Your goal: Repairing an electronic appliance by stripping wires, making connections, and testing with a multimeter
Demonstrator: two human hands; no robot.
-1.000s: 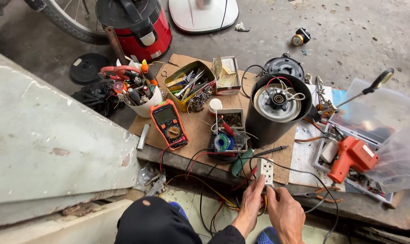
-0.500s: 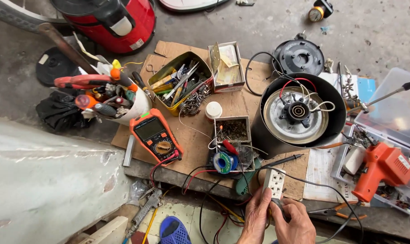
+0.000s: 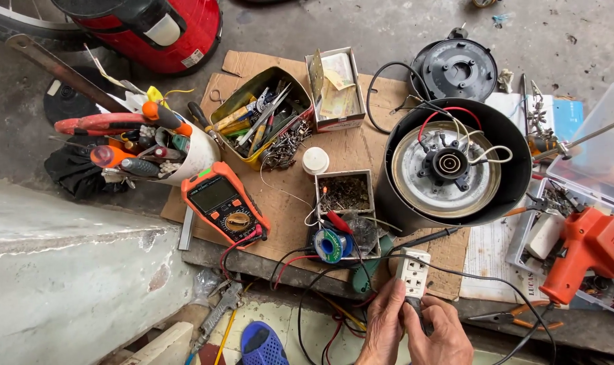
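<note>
White socket block (image 3: 414, 273), long axis running away from the person, at the near edge of the cardboard-covered surface (image 3: 361, 152). Left hand (image 3: 383, 328) and right hand (image 3: 441, 332) both grip its near end, fingers closed around it and a black cable (image 3: 483, 278).

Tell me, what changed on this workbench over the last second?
Mostly the view: it moved forward over the board, so the dark knee dropped out of sight. Both hands, the left hand and right hand, stayed together at the white socket block. The orange multimeter and the opened black appliance did not move.
</note>
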